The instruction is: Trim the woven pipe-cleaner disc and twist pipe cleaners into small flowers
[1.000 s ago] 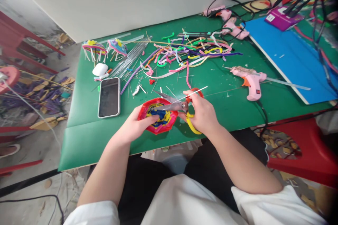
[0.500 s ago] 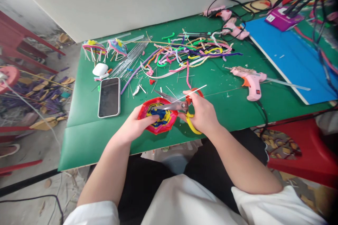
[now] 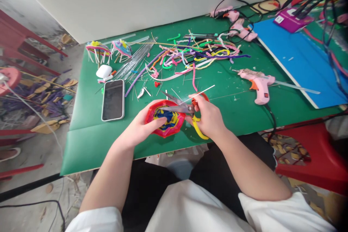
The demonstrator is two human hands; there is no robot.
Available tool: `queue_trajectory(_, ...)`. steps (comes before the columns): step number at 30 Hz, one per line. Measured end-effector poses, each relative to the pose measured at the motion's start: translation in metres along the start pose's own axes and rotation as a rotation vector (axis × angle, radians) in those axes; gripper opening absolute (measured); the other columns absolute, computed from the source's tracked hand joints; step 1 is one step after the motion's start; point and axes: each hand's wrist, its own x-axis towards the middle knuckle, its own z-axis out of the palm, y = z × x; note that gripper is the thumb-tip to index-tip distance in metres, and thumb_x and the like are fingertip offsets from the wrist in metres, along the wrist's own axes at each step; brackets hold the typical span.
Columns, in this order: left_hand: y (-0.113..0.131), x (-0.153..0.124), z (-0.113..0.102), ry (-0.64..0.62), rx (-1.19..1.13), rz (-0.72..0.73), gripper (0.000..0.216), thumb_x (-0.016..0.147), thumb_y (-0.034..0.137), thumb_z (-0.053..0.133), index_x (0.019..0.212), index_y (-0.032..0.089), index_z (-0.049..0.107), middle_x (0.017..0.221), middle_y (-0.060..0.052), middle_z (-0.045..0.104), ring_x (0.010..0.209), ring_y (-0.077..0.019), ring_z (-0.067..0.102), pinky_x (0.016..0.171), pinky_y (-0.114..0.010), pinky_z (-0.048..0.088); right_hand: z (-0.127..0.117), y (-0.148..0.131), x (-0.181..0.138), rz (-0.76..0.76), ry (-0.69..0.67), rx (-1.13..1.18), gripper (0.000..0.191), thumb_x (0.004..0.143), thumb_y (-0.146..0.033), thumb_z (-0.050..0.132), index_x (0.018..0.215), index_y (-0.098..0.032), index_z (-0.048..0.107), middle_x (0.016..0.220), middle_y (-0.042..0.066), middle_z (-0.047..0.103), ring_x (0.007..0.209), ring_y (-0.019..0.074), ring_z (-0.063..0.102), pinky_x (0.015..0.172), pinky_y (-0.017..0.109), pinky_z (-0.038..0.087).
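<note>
My left hand grips a woven disc of red, yellow and blue pipe cleaners, holding it just above the near part of the green table. My right hand is closed on scissors with orange and yellow handles. Their blades are parted and lie across the disc's upper edge. A thin white stick juts out past my right fingers.
A phone lies face up to the left, with a white earbud case behind it. Loose pipe cleaners and thin wires cover the table's middle. A pink glue gun lies right, beside a blue board.
The disc has tilted a little in my left hand and the scissors have shifted slightly over it. Otherwise nothing has moved.
</note>
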Motion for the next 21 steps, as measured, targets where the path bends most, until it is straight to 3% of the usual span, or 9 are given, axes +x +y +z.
queue_trajectory(2, 0.006, -0.002, -0.007, -0.038, 0.105, 0.086, 0.052, 0.079, 0.041, 0.058, 0.127, 0.026, 0.046, 0.113, -0.006, 0.064, 0.099, -0.0218, 0.062, 0.081, -0.031, 0.052, 0.000, -0.001, 0.000, 0.025, -0.011, -0.002, 0.051, 0.076, -0.042, 0.057, 0.118, -0.014, 0.048, 0.079, 0.004, 0.063, 0.066, 0.0170, 0.060, 0.058, 0.028, 0.044)
queue_trajectory(4, 0.010, -0.003, -0.016, 0.036, 0.275, 0.188, 0.053, 0.081, 0.048, 0.051, 0.128, 0.024, 0.045, 0.111, -0.007, 0.064, 0.103, -0.0225, 0.059, 0.088, -0.034, 0.048, 0.000, -0.002, 0.000, 0.051, -0.015, -0.009, 0.051, 0.076, -0.043, 0.057, 0.117, -0.014, 0.049, 0.078, 0.004, 0.062, 0.065, 0.0169, 0.060, 0.058, 0.027, 0.044)
queue_trajectory(7, 0.010, -0.001, -0.032, 0.381, 0.604, 0.263, 0.038, 0.086, 0.048, 0.040, 0.096, 0.019, 0.063, 0.085, -0.004, 0.069, 0.086, -0.0180, 0.062, 0.093, -0.036, 0.042, 0.000, -0.003, 0.001, 0.074, -0.008, -0.024, 0.050, 0.076, -0.046, 0.058, 0.115, -0.015, 0.051, 0.076, 0.004, 0.062, 0.065, 0.0171, 0.060, 0.059, 0.027, 0.044)
queue_trajectory(9, 0.008, 0.002, -0.043, 0.570, 0.776, 0.181, 0.043, 0.089, 0.045, 0.034, 0.069, 0.018, 0.062, 0.061, 0.000, 0.064, 0.067, -0.0138, 0.060, 0.092, -0.036, 0.041, 0.000, -0.003, 0.001, 0.078, -0.003, -0.029, 0.050, 0.076, -0.047, 0.058, 0.114, -0.015, 0.051, 0.076, 0.004, 0.062, 0.066, 0.0172, 0.060, 0.059, 0.027, 0.044)
queue_trajectory(11, 0.004, 0.006, -0.052, 0.672, 0.872, 0.046, 0.051, 0.089, 0.046, 0.032, 0.052, 0.018, 0.055, 0.045, 0.001, 0.055, 0.055, -0.0127, 0.056, 0.083, -0.033, 0.044, 0.001, -0.003, 0.001, 0.081, 0.001, -0.028, 0.051, 0.075, -0.048, 0.059, 0.114, -0.016, 0.052, 0.077, 0.004, 0.063, 0.066, 0.0173, 0.061, 0.060, 0.027, 0.045)
queue_trajectory(15, -0.001, 0.012, -0.063, 0.608, 0.880, -0.158, 0.057, 0.087, 0.052, 0.031, 0.045, 0.019, 0.050, 0.040, 0.000, 0.053, 0.046, -0.0129, 0.053, 0.053, -0.025, 0.041, 0.002, -0.003, 0.000, 0.094, -0.005, -0.014, 0.053, 0.074, -0.048, 0.060, 0.115, -0.016, 0.051, 0.078, 0.004, 0.063, 0.066, 0.0170, 0.061, 0.061, 0.027, 0.046)
queue_trajectory(21, -0.005, 0.016, -0.061, 0.643, 0.841, -0.164, 0.058, 0.086, 0.056, 0.029, 0.048, 0.019, 0.051, 0.041, 0.000, 0.054, 0.047, -0.0133, 0.055, 0.051, -0.023, 0.038, 0.001, -0.003, 0.000, 0.106, -0.007, -0.009, 0.053, 0.073, -0.048, 0.061, 0.115, -0.017, 0.052, 0.077, 0.003, 0.064, 0.065, 0.0172, 0.062, 0.061, 0.028, 0.047)
